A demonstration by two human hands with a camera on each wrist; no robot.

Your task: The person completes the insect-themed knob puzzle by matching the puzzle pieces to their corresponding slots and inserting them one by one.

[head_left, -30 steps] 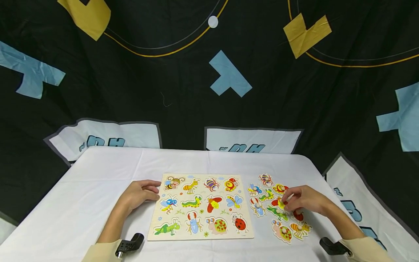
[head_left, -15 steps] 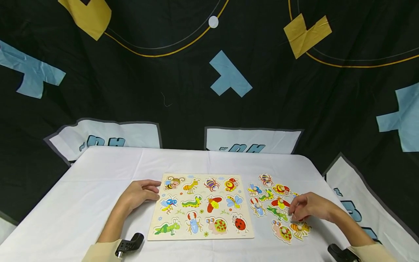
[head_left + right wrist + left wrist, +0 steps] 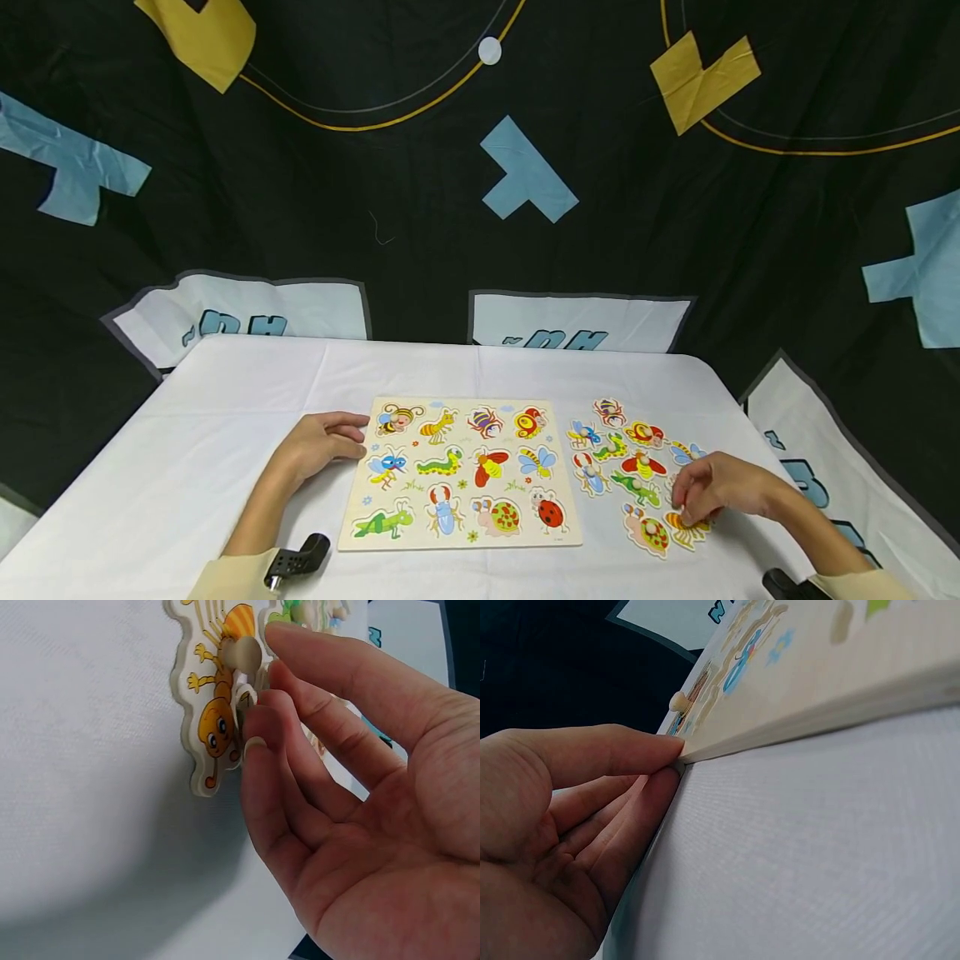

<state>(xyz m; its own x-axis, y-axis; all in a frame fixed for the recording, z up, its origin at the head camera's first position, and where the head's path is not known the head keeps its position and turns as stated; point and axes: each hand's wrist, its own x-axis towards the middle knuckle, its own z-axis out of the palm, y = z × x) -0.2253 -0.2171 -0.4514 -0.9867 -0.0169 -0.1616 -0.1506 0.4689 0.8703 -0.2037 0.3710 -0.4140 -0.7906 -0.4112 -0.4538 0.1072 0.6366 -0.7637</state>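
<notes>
A wooden peg puzzle board (image 3: 480, 489) with printed insects lies flat on the cloth. My left hand (image 3: 318, 446) touches its left edge with fingers and thumb extended; the left wrist view shows the fingertips (image 3: 671, 754) against that edge. A knobbed bee piece (image 3: 396, 420) sits at the board's upper left. Right of the board, my right hand (image 3: 723, 490) hovers loosely bent over the yellow ant piece (image 3: 686, 529). In the right wrist view, thumb and fingers stand around the ant's wooden knob (image 3: 244, 654) without visibly gripping it. What lies under that hand is partly hidden.
Loose knobbed pieces lie close together right of the board: a snail (image 3: 647, 531), grasshopper (image 3: 636, 487), stag beetle (image 3: 591, 474), moth (image 3: 641, 464), spider (image 3: 609, 412), dragonfly (image 3: 686, 452) and others. A white cloth (image 3: 247, 417) covers the table; a black curtain (image 3: 420, 250) hangs behind.
My right hand has moved right and toward me, from over the moth to over the ant. The moth and dragonfly pieces are uncovered. My left hand and the board stay put.
</notes>
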